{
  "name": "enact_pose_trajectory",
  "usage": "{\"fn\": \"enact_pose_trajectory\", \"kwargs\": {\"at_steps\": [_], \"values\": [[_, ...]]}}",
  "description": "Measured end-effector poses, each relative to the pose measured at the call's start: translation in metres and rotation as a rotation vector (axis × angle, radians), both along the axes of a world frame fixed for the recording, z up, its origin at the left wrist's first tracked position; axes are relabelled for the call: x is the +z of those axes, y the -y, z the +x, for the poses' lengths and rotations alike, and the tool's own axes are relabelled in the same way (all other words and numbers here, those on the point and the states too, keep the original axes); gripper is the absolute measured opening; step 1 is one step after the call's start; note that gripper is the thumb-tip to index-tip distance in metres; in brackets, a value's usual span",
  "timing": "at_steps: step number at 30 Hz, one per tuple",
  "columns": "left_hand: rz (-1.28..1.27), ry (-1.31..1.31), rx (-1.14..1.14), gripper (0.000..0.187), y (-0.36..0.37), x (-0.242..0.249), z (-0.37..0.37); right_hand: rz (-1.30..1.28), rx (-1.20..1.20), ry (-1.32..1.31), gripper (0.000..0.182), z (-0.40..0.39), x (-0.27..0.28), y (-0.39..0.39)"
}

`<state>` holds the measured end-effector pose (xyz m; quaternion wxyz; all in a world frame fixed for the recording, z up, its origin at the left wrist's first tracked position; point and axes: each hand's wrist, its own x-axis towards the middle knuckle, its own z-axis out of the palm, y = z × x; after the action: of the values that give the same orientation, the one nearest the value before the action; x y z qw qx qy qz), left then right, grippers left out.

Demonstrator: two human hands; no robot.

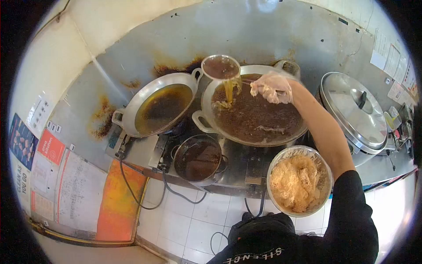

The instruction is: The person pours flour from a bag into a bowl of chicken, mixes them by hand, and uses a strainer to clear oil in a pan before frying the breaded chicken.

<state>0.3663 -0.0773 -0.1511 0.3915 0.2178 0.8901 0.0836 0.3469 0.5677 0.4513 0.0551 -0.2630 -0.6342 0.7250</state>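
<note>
My right hand [273, 88], in a clear plastic glove with pale batter on it, is closed over the large wok [208, 104] of dark, foaming oil. It grips the thin handle of a round metal ladle [221, 67]. Dark oil fills the ladle, and a yellowish stream [228, 91] runs from it into the wok. Close to my body is a metal bowl [327, 169] heaped with pale, flour-coated pieces [296, 180]; what supports it is hidden. My left hand does not show.
To the left stands a second wok [128, 115] of oil, with a smaller pot [198, 158] of dark liquid in front. A big lidded pot [351, 110] is on the right. Hoses [165, 185] hang from the stove front. Papers [79, 189] cover the left wall.
</note>
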Motion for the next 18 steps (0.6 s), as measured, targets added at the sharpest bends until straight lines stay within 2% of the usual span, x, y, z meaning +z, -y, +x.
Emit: {"fn": "enact_pose_trajectory", "kwargs": {"at_steps": [4,9,11,14,17,18], "values": [[0.002,-0.001,0.002,0.029,0.0,-0.002,-0.003,0.155,-0.089,-0.058,0.024,0.002,0.032,-0.006],[0.0,0.002,-0.001,0.029,0.005,-0.004,-0.002,0.353,-0.154,0.058,0.024,0.014,0.064,-0.011],[-0.003,0.003,-0.005,0.029,0.009,-0.004,0.001,0.421,-0.217,0.093,0.022,0.019,0.065,-0.01],[-0.002,0.003,-0.005,0.029,0.016,-0.005,0.006,0.29,-0.238,0.056,0.02,0.031,0.051,-0.021],[-0.001,0.002,-0.006,0.029,0.026,-0.007,0.014,0.43,-0.213,0.26,0.016,0.043,0.047,-0.008],[-0.001,0.002,-0.001,0.029,0.03,-0.01,0.018,0.35,-0.22,0.234,0.015,0.047,0.038,-0.008]]}}
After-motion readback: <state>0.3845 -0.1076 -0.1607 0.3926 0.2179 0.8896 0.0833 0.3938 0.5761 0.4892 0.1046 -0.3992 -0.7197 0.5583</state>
